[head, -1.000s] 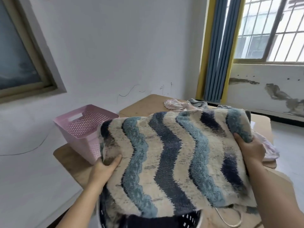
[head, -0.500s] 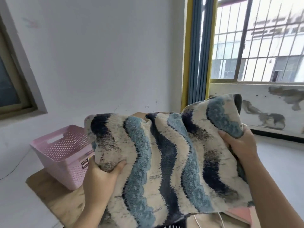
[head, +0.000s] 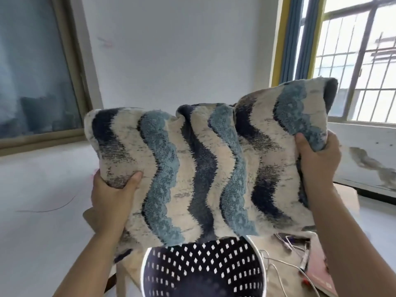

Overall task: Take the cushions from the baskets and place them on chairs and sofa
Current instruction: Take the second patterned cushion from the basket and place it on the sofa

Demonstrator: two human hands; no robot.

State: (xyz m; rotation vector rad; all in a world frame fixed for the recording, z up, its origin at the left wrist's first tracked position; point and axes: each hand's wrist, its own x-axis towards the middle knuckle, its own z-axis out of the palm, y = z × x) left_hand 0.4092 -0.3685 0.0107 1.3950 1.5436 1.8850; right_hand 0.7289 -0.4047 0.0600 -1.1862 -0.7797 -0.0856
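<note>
Both hands are wrapped around one cushion [head: 205,168], wavy blue and navy stripes on cream, held up in the air right above the dark basket [head: 203,269] with the white rim. The left hand [head: 111,198] has its fingers curled shut on the lower left corner, thumb pressed on the front. The right hand [head: 319,153] is closed round the right edge up near the top corner, thumb on front too. So it's clear of the basket and just hanging between the two grips, sagging a bit in the middle.

What could go wrong, I'd guess: the grips are only on the edges of soft fabric, so a quick swing could pull a corner loose and the thing flops back down. The bottom edge also hangs close to the basket rim, so turning away too low might catch it and tip the basket off the table [head: 278,281]. There's a white cable [head: 276,266] and a pink book [head: 319,275] lying just right of the basket, and a dragging corner could sweep those along.

Count: one cushion, one basket in view, two hands, one cable, one book. No chair or sofa visible from here, so where it's headed I can't tell
</note>
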